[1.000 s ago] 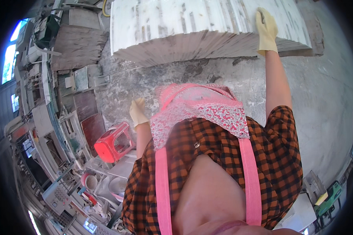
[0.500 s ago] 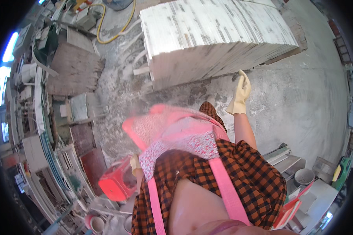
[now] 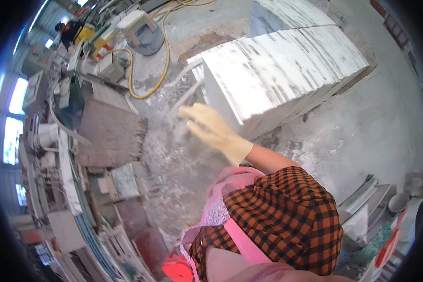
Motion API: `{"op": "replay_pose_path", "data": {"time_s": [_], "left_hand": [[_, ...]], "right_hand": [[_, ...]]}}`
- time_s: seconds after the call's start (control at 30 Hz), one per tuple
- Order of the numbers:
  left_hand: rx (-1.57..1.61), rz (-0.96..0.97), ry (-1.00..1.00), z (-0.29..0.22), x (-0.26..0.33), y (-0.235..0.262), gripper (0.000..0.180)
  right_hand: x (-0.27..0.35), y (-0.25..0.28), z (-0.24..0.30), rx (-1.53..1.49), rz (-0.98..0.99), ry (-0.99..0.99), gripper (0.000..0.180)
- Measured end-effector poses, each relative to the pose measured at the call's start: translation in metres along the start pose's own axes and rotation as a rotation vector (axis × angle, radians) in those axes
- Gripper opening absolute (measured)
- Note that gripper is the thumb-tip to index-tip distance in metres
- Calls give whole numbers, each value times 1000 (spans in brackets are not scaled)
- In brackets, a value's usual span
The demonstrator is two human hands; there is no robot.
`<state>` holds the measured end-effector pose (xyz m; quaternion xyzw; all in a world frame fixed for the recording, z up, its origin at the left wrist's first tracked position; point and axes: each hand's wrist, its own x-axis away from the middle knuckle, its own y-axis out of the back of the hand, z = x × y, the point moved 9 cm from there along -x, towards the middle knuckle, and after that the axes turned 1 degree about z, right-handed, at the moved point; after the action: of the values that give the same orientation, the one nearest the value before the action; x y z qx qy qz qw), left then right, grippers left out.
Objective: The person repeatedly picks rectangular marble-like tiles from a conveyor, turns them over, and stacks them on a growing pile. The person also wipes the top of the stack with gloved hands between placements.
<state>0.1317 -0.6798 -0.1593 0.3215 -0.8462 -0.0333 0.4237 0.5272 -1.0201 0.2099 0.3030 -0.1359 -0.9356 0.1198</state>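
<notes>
The right hand (image 3: 215, 132), in a cream glove, hangs near the middle of the view, its fingers pointing toward 10 o'clock, spread loosely and released, with nothing in their grip; motion blurs the tips. The left hand is out of sight, so the state of its fingers cannot be told. The stack of white slabs (image 3: 286, 66) stands on edge at 1 o'clock, its upper edges streaked grey and brown, its near end just beside the glove; whether they touch cannot be told. Pale bands (image 3: 187, 95) curve out from that end toward 11 o'clock. Also at 11 o'clock, a yellow hose (image 3: 167, 52) winds over the dusty floor (image 3: 357, 124) past a blue-grey tub (image 3: 150, 43), and a co-worker (image 3: 70, 33) in dark clothing is at 10 o'clock. A ragged brown board (image 3: 110, 134) lies at 9 o'clock; around 8 o'clock, panels on the machinery (image 3: 70, 230) are too small and blurred for any marking to be read. A red stool (image 3: 177, 269) shows between 6 and 7 o'clock, partly covered by the apron (image 3: 216, 211), and a round grey pot (image 3: 398, 202) sits between 3 and 4 o'clock.
</notes>
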Motion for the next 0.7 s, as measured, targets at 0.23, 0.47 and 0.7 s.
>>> {"op": "replay_pose_path", "data": {"time_s": [0.23,0.47,0.7], "left_hand": [[-121,69,25,-124,-105,49,40],[-208,194,-2,-245,-218,24,36],[-395,468,-92,-412,-344,-92,32]], "right_hand": [[-88,-83,-6,22,-77,101,50],[-117,-19,-64,453,-254,-207,52],[-60,79,-121,1088,-567,-543,47]]}}
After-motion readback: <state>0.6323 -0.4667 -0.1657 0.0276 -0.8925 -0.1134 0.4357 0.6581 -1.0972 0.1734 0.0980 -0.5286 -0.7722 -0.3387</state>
